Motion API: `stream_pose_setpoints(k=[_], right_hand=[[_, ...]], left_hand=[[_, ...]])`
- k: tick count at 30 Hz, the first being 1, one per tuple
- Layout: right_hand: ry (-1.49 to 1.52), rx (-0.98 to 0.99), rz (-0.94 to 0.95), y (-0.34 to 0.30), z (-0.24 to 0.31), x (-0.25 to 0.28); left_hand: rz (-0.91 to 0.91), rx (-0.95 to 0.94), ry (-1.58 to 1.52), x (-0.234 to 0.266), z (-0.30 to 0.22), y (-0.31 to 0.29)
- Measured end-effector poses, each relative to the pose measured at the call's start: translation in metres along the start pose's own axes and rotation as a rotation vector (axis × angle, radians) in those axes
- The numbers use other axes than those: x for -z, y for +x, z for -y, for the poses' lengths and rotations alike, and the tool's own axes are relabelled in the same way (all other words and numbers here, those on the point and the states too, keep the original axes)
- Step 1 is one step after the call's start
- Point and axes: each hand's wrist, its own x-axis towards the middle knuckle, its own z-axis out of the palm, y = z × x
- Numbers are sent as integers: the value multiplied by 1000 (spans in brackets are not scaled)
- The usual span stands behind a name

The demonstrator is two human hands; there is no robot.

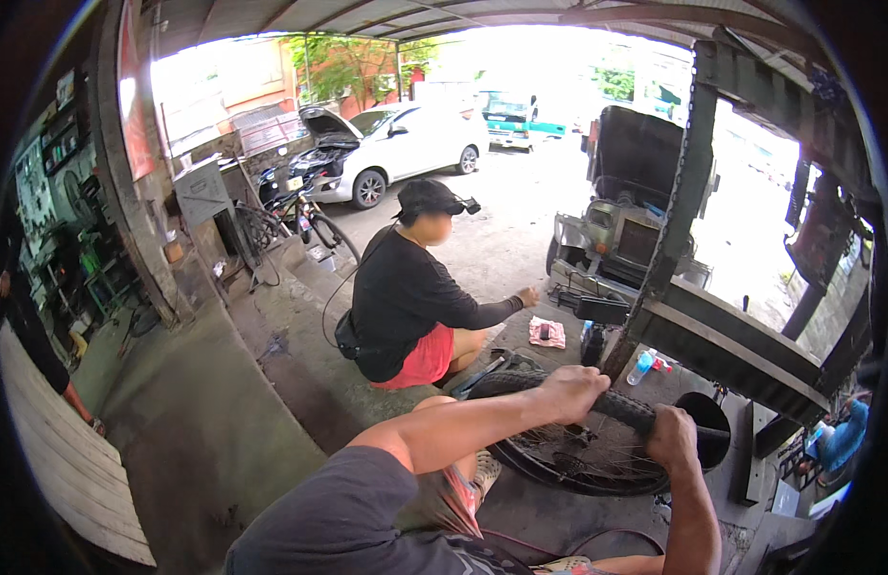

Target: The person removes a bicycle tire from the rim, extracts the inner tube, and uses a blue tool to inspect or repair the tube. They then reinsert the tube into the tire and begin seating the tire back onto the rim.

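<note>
A spoked bicycle wheel [549, 470] with a black knobbly tyre [624, 411] lies low in front of me, tilted. My left hand [575, 393] is closed over the tyre at the wheel's far side. Farther right along the same stretch of tyre, my right hand [672, 438] is wrapped round it. Between the two hands the tread shows. Spokes and the dark hub area are visible below my left forearm. Whether the tyre is fully seated on the rim, I cannot tell. A dark round bucket-like thing [709, 428] stands just beyond my right hand.
A person [420, 297] in a black top and red shorts crouches ahead. Beyond the wheel are a red-and-white cloth [546, 333], a clear bottle [641, 367] and a metal beam frame [731, 345]. A red hose [521, 543] crosses the floor near me. Concrete steps [310, 287] rise left.
</note>
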Motion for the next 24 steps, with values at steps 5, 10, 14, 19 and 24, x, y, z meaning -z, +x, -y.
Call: stream_pose_setpoints(k=[5, 10, 14, 19, 24], right_hand=[[202, 8, -45, -7, -9, 5], [289, -115, -152, -32, -79, -28], [247, -20, -228, -39, -95, -45], [321, -23, -175, -26, -43, -38], [501, -26, -262, -35, -73, -60]], left_hand=[[14, 34, 81, 7, 36, -11], [156, 56, -26, 17, 41, 15], [233, 68, -25, 37, 3, 29], [207, -252, 194, 19, -54, 53], [403, -162, 389, -2, -72, 83]])
